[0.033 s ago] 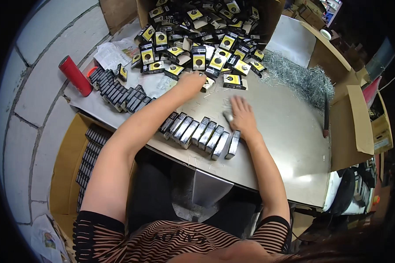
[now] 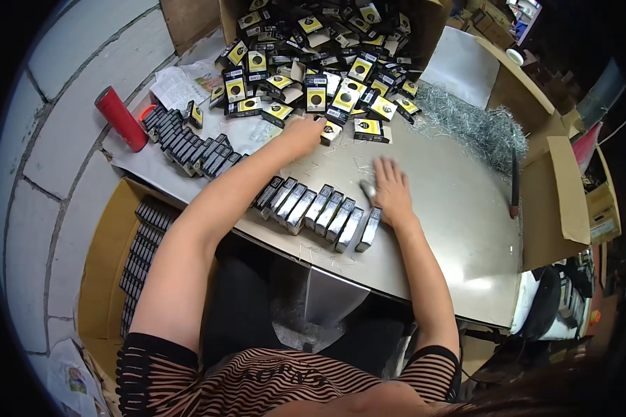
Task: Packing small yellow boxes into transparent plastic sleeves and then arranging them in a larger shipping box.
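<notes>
My left hand (image 2: 305,135) reaches to the near edge of a heap of small black-and-yellow cartons (image 2: 316,94). Its curled fingertips are on the left end of one carton (image 2: 330,133); the hand hides part of the grip. My right hand (image 2: 391,189) lies palm down on the metal tabletop (image 2: 459,208), fingers stretched. By its thumb is a small greyish thing (image 2: 368,187), too blurred to name. Just left of the right wrist, a row of cartons (image 2: 318,208) stands on edge, with the last carton (image 2: 369,230) set slightly apart.
More cartons (image 2: 188,142) stand in rows at the left, near a red cylinder (image 2: 120,119). A tangle of thin metal wire pieces (image 2: 466,125) lies at the right beside a dark rod (image 2: 515,174). Below left, an open cardboard box (image 2: 97,292) holds stacked cartons.
My right hand has slid slightly right and toward me, its fingers still stretched out. My left hand stays at the same carton.
</notes>
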The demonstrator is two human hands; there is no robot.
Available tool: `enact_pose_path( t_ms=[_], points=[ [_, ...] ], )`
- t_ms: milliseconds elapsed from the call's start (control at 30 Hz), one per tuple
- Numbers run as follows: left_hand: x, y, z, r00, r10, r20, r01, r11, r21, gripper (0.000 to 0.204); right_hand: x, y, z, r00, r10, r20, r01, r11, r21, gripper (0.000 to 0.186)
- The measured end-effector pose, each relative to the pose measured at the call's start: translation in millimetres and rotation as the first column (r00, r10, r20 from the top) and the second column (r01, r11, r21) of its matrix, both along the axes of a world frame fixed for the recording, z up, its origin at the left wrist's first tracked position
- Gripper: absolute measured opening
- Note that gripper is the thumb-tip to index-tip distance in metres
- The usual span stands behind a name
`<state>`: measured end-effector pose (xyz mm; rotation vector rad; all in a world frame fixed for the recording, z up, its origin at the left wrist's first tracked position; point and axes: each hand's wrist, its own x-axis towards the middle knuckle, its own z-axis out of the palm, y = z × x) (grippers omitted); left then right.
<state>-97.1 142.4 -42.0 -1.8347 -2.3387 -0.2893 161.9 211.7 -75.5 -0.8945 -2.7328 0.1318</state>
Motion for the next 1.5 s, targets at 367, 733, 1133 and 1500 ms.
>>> enact_pose_path(
  t_ms=[367,733,1133,1500],
  points=[
    [23.8,19.3,23.5,0.687,0.108,0.718,-0.349,0.917,0.195,0.024,88.5,-65.5,-7.6,0.87,-0.465,-0.166,0.403,0.863,-0.303,0.064],
    [118.4,-273.3,64.0,-0.288,-0.566,0.772,-0.404,0.803,0.438,0.05,96.2,-102.5,4.4,0.933,-0.306,-0.192,0.256,0.935,-0.245,0.051],
    [215.1,-307.6,-168.6,0.012,0.25,0.968,0.309,0.92,-0.241,0.04,69.9,-196.8,1.5,0.897,-0.35,-0.268,0.332,0.937,-0.111,0.043],
    [234.8,-318.8,-152.2,-0.539,0.339,0.771,0.139,0.939,-0.316,0.052,69.7,-256.4,30.8,0.967,-0.12,-0.225,0.092,0.987,-0.132,0.038]
  ],
)
